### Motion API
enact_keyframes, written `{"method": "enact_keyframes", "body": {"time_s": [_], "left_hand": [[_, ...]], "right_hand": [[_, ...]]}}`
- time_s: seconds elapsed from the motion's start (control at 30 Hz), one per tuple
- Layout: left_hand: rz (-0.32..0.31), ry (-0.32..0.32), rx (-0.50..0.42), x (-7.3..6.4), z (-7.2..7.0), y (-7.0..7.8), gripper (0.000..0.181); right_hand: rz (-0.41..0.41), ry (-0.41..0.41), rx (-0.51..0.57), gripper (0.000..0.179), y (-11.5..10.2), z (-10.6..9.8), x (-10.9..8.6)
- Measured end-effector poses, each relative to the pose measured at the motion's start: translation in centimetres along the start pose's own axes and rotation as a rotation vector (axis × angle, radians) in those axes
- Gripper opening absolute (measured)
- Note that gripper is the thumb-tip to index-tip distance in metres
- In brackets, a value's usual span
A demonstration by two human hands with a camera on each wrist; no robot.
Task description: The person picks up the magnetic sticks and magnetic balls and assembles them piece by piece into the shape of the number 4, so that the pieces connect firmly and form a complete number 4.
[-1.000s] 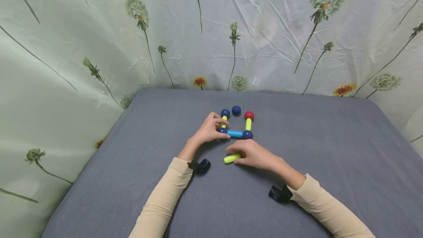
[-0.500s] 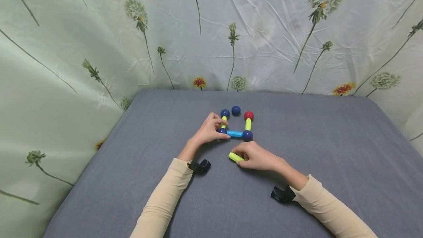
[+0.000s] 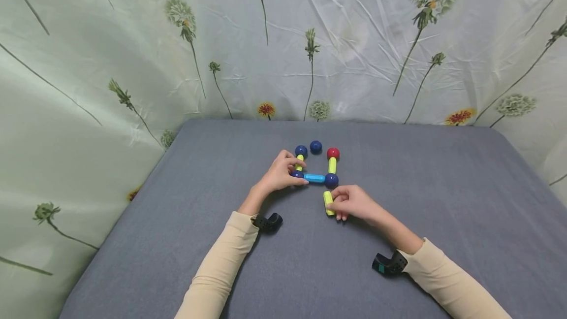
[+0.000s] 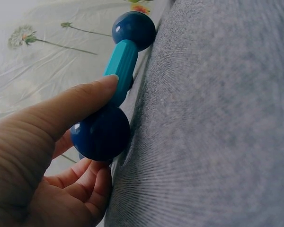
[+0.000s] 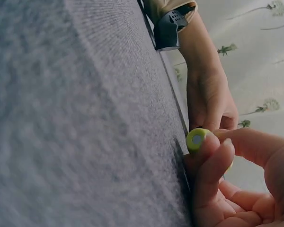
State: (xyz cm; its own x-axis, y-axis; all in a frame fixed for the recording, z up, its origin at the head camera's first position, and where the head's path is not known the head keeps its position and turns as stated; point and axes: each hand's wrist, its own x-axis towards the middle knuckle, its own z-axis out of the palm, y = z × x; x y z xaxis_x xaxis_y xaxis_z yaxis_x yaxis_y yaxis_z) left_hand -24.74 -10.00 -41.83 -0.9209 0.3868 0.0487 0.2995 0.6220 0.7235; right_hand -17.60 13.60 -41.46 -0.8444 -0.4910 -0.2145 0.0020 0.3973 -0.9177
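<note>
On the grey surface lies a U-shaped frame of magnetic sticks and balls. Its light blue stick (image 3: 315,178) joins two dark blue balls, and a yellow-green stick (image 3: 332,165) runs back to a red ball (image 3: 333,153). My left hand (image 3: 280,172) holds the near left blue ball (image 4: 102,135), thumb on the light blue stick. Just in front of the near right blue ball (image 3: 331,180), my right hand (image 3: 354,202) pinches a loose yellow-green magnetic stick (image 3: 328,204), its long side pointing toward that ball, apart from it. The right wrist view shows the stick's metal end.
A separate dark blue ball (image 3: 316,146) lies at the back, between the frame's back left blue ball (image 3: 301,151) and the red ball. Behind the padded grey surface (image 3: 248,270) hangs a flowered curtain (image 3: 266,73).
My right hand has turned the yellow-green stick from roughly crosswise to lengthwise and carried it slightly right, toward the near right ball. My left hand has stayed in place.
</note>
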Motion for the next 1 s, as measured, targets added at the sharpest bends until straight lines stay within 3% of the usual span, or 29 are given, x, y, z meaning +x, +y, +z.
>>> {"method": "enact_keyframes", "body": {"time_s": [0.27,1.0], "left_hand": [[0.006,0.001,-0.001,-0.08,-0.11,0.14,0.039],[0.01,0.008,0.003,-0.03,-0.02,-0.03,0.039]], "right_hand": [[0.118,0.03,0.124,0.029,-0.08,-0.43,0.21],[0.198,0.061,0.159,0.026,-0.3,-0.65,0.92]]}}
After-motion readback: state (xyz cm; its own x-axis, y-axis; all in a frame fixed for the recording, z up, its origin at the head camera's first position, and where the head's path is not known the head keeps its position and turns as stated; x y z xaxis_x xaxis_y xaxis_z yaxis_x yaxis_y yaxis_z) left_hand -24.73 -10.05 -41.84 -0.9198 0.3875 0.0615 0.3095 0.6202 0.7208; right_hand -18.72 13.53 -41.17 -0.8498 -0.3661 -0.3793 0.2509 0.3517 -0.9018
